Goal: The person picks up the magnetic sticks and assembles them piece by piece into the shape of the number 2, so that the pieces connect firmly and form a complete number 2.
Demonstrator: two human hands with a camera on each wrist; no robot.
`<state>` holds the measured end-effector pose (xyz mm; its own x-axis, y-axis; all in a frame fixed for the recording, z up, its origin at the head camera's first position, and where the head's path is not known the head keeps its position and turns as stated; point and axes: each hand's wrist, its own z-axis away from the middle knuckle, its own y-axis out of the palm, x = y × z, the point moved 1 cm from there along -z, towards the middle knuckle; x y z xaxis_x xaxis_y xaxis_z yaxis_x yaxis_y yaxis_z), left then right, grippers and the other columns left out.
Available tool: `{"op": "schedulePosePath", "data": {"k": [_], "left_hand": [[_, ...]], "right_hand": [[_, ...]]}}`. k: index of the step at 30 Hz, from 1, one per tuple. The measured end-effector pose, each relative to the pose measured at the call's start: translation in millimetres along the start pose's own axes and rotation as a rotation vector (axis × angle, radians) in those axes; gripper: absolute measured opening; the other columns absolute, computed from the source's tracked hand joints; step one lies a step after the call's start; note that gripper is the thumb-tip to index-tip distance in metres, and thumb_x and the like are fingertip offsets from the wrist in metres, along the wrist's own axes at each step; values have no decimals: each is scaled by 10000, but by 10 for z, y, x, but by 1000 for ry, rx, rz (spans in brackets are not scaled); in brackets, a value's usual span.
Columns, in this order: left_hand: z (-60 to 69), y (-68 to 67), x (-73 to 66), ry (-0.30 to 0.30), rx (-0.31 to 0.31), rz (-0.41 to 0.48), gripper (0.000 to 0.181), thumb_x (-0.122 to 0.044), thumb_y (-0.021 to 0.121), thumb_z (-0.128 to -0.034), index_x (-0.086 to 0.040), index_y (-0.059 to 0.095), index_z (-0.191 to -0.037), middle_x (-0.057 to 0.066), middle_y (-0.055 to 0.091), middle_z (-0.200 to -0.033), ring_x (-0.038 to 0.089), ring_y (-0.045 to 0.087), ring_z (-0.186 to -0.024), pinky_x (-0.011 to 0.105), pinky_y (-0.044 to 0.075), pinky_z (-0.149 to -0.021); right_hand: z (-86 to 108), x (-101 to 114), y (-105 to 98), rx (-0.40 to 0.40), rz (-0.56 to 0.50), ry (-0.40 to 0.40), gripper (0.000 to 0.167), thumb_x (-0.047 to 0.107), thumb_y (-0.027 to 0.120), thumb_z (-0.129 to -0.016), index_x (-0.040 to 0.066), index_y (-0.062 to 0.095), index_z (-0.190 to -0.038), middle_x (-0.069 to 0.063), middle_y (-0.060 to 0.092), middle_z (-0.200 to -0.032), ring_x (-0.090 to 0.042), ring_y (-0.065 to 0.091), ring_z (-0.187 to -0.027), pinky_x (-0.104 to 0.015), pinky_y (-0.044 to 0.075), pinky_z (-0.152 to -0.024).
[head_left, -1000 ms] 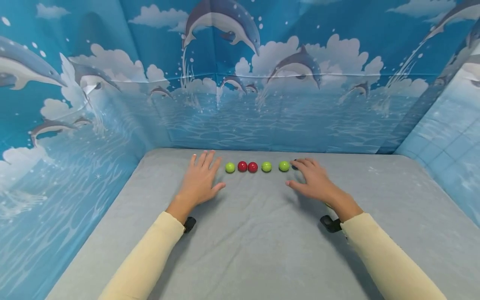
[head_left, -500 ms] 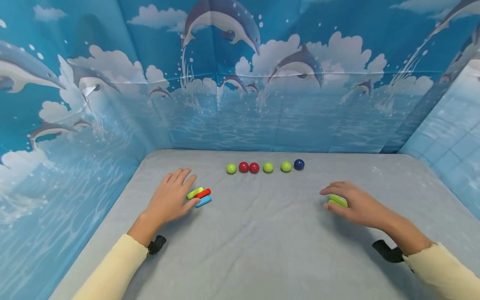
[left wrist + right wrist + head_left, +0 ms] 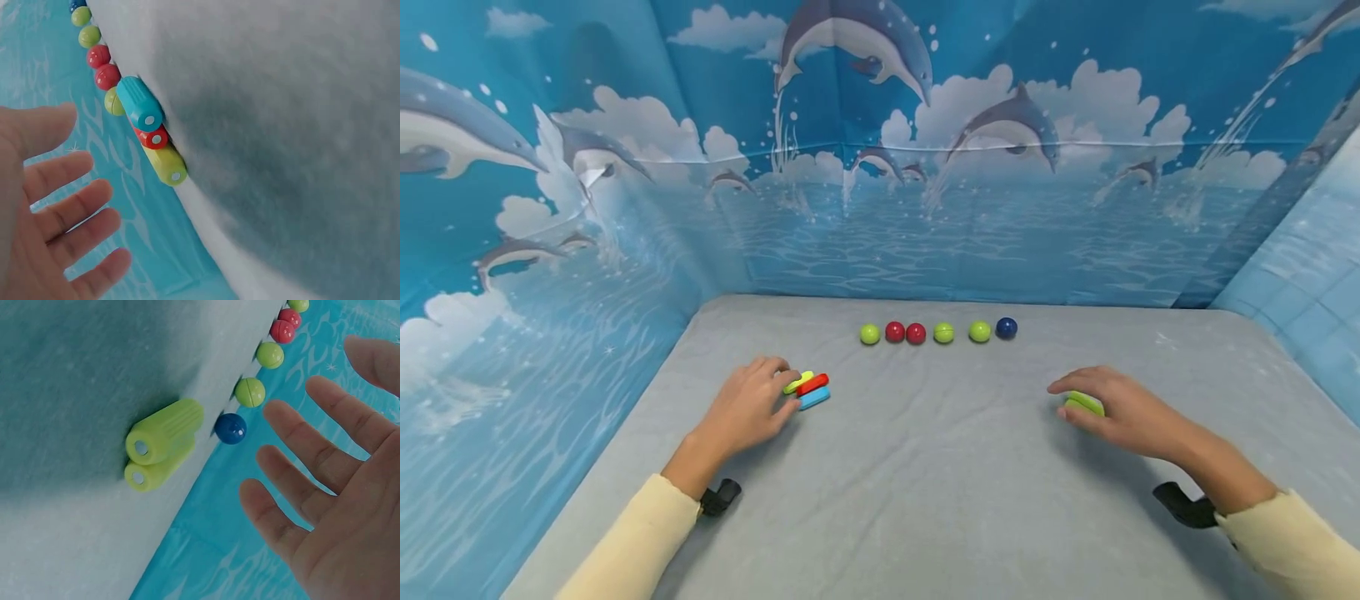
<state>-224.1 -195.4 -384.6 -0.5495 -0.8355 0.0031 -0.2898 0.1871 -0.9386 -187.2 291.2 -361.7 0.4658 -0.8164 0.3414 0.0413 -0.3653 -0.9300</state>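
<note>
In the head view my left hand hovers beside three short rods: a yellow-green rod, a red rod and a blue rod. The left wrist view shows its fingers spread, apart from the blue rod. On the right, my right hand is over two green rods lying side by side. Its fingers are extended and hold nothing in the right wrist view, where the green rods lie on the grey cloth.
Along the back of the grey surface runs a row of balls: a green ball, two red balls, two more green balls and a dark blue ball. Dolphin-print curtains stand behind and at the sides.
Both hands have come away from the row of balls, outward and nearer the body. The rods and the dark blue ball have come into full view. Over the last half second the hands moved little.
</note>
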Motion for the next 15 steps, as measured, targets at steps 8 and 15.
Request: {"op": "schedulePosePath", "data": {"k": [8,15], "left_hand": [[-109,94,60,-154,124,206,356,-153,674,-932,-64,646,-1275,112,631,-1266,304,598,-1166,491,517,-973],[-189,153,199,-173,179,277,323,-52,628,-938,-65,662,-1259,114,645,-1272,313,603,-1212,500,500,-1010]], "right_hand": [[-56,14,0,8,-16,-33,307,256,668,-950,100,682,-1214,-128,669,-1242,-407,572,-1191,-613,469,-914],[-120,26,10,39,-20,-36,308,249,659,-955,84,686,-1214,-118,685,-1229,-399,596,-1183,-602,480,-937]]}}
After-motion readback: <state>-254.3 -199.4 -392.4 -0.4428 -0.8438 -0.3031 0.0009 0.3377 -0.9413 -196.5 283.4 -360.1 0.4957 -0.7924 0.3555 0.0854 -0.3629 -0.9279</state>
